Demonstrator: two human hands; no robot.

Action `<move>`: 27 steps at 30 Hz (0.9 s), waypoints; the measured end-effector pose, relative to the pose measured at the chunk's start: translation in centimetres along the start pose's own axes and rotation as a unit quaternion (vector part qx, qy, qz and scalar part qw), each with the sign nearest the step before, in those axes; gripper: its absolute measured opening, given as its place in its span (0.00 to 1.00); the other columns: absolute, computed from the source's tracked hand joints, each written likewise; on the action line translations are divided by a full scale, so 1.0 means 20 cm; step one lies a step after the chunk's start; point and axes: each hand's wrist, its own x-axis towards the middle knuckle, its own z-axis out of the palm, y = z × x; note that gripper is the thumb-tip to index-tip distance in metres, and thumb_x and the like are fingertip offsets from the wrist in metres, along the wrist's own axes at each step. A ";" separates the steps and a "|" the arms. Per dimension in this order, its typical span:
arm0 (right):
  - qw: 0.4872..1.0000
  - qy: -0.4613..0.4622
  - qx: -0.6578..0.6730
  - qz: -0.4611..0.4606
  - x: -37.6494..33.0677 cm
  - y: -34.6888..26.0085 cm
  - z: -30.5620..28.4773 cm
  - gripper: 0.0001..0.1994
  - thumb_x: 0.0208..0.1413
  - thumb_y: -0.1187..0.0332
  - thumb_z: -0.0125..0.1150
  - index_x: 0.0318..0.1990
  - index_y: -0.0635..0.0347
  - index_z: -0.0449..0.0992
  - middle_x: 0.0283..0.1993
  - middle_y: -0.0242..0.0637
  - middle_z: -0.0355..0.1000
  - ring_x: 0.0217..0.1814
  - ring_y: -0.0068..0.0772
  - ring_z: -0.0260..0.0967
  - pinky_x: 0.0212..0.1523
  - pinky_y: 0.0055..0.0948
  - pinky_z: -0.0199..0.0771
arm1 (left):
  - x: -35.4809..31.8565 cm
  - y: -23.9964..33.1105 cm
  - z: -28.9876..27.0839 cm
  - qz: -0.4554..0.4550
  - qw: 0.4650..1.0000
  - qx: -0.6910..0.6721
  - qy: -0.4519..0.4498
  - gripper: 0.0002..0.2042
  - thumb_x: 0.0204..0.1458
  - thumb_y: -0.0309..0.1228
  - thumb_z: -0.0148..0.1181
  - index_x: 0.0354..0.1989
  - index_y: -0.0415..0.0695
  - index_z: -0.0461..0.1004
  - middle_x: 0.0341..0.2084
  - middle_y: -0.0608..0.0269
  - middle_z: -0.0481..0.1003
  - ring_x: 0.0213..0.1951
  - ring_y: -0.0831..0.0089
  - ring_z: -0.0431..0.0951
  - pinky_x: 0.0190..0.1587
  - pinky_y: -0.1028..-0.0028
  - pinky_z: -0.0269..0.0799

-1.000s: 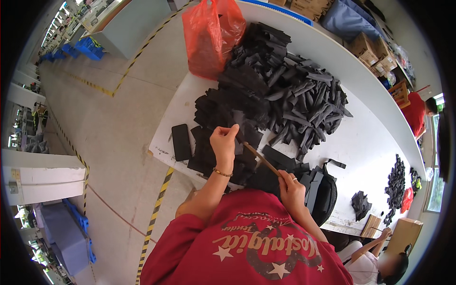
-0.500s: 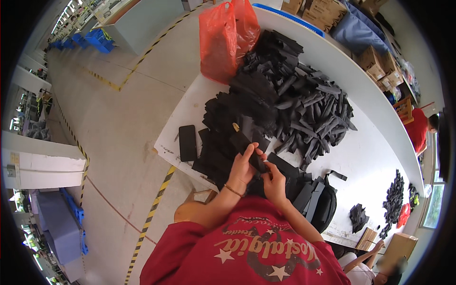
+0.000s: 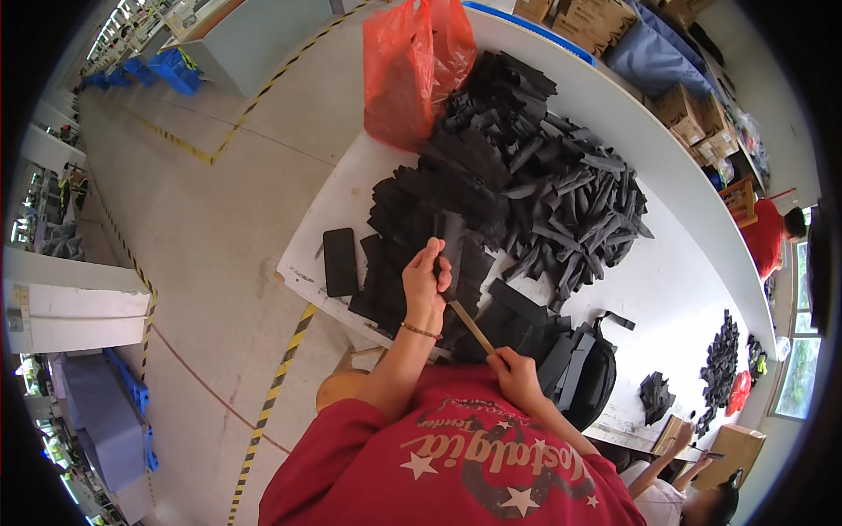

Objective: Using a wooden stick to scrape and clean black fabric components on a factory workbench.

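My left hand (image 3: 426, 279) is closed around a narrow black fabric piece (image 3: 440, 254), held upright over the near edge of the table. A flat tan stick (image 3: 472, 326) slants from the lower end of that piece to my right hand (image 3: 517, 375), whose fingers grip its near end. The stick's far end is hidden at the fabric and my left fingers. Under and beyond my hands lie flat black fabric pieces (image 3: 395, 215), next to a large heap of folded black strips (image 3: 570, 206).
A black phone (image 3: 340, 262) lies at the table's left edge. A red plastic bag (image 3: 399, 83) stands at the far corner. Right of my hands sits a black bag-like item (image 3: 599, 373) with grey strips. Another person (image 3: 662, 482) works at lower right; smaller black piles (image 3: 656, 397) lie nearby.
My right hand has moved down and right, and a length of the stick now shows between my hands. Its tip no longer shows above the fabric. My left hand has shifted slightly left.
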 end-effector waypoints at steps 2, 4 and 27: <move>0.999 -0.026 0.012 0.047 -0.09 0.04 -0.09 0.07 0.56 0.69 0.59 0.34 0.65 0.75 0.18 0.41 0.69 0.18 0.25 0.66 0.23 0.27 0.65 | 0.00 0.05 0.00 -0.002 1.000 -0.012 -0.025 0.15 0.54 0.40 0.62 0.36 0.39 0.75 0.12 0.71 0.67 0.09 0.84 0.57 0.12 0.82 0.46; 0.994 -0.089 0.003 0.070 -0.16 0.01 -0.20 0.08 0.56 0.68 0.60 0.33 0.65 0.74 0.17 0.46 0.67 0.18 0.37 0.67 0.22 0.32 0.66 | 0.04 0.06 -0.01 0.003 0.999 -0.033 -0.026 0.14 0.54 0.40 0.61 0.36 0.40 0.74 0.09 0.73 0.64 0.08 0.85 0.53 0.12 0.82 0.42; 0.953 0.249 0.068 -0.161 0.45 -0.21 -0.19 0.03 0.56 0.77 0.55 0.31 0.66 0.72 0.28 0.35 0.68 0.30 0.26 0.63 0.33 0.23 0.63 | -0.27 -0.12 0.14 -0.004 0.825 0.407 -0.393 0.12 0.62 0.36 0.47 0.37 0.39 0.70 0.17 0.68 0.68 0.19 0.82 0.67 0.24 0.79 0.64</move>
